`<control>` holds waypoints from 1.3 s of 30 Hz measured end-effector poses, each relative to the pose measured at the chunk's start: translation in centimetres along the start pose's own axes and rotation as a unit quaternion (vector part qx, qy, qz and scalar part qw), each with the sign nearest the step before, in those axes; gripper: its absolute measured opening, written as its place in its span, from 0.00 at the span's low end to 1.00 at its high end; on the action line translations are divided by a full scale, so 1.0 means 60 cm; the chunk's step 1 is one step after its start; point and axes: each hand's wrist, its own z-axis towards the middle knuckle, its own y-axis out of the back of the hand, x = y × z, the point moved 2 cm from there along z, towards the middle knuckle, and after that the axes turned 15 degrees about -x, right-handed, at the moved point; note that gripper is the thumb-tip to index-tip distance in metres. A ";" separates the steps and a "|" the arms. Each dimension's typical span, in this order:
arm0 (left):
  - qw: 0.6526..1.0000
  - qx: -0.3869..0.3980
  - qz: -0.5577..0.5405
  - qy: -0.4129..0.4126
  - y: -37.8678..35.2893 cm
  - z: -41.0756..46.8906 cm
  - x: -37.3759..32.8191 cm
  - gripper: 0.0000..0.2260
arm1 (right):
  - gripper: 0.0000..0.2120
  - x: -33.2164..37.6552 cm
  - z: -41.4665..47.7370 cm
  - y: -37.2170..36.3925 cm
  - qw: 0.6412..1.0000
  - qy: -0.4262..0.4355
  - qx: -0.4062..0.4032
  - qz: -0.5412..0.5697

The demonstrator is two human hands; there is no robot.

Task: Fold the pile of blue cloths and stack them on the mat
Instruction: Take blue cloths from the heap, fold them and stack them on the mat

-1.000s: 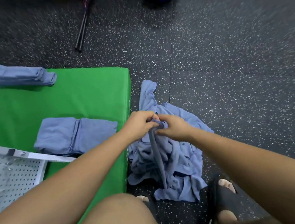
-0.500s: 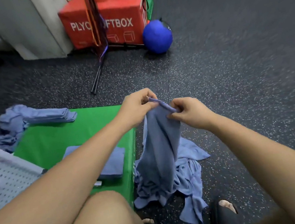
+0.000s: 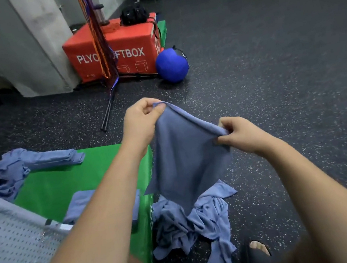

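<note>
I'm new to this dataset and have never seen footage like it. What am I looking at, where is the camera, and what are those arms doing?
There is no machine here. The camera sits on a person's head and looks forward and down, so you see the scene as the wearer does. The left hand and the right hand each pinch a top corner of one blue cloth and hold it up, spread between them. Below it, on the dark speckled floor, lies a crumpled pile of more blue cloths. Beside the pile is a green mat with a folded cloth on it, partly hidden, and more cloths at its far corner. Behind stand a red box and a blue ball.
</note>
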 end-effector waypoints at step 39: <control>0.997 -0.064 -0.005 0.051 0.028 0.024 0.052 0.08 | 0.04 -0.005 -0.008 0.065 0.903 -0.083 -0.353 0.232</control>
